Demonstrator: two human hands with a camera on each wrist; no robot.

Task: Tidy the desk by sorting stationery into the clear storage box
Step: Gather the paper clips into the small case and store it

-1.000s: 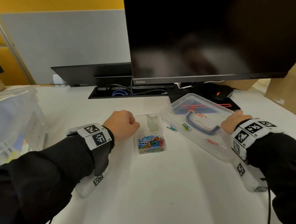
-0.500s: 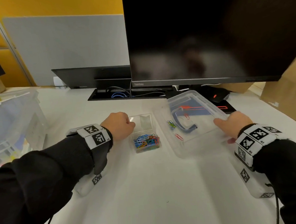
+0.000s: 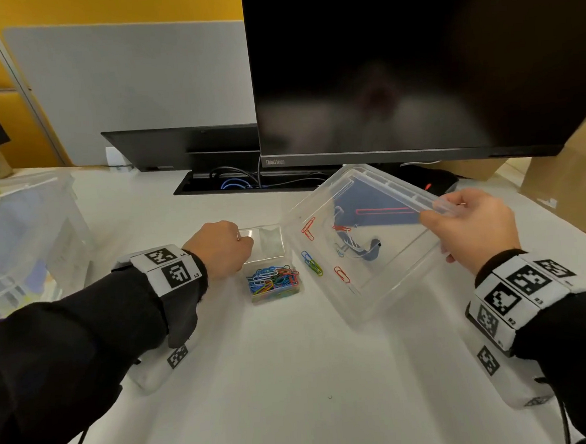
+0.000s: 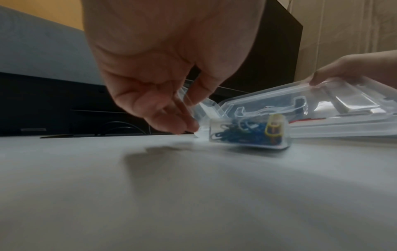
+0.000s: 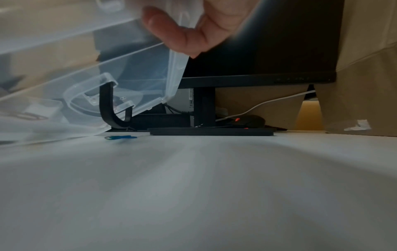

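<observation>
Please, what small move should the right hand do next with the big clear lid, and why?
Probably tilt the lid a little more toward the small box. The right hand holds its far edge raised; loose paper clips lie on it, and the left hand holds the small box open beside its low edge.

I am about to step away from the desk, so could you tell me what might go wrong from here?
The right hand holds the clear lid tilted with loose paper clips on it; they may slide onto the desk and miss the small paper clip box. The left hand pinches only that box's flap, so a bump from the lid could shift it.
</observation>
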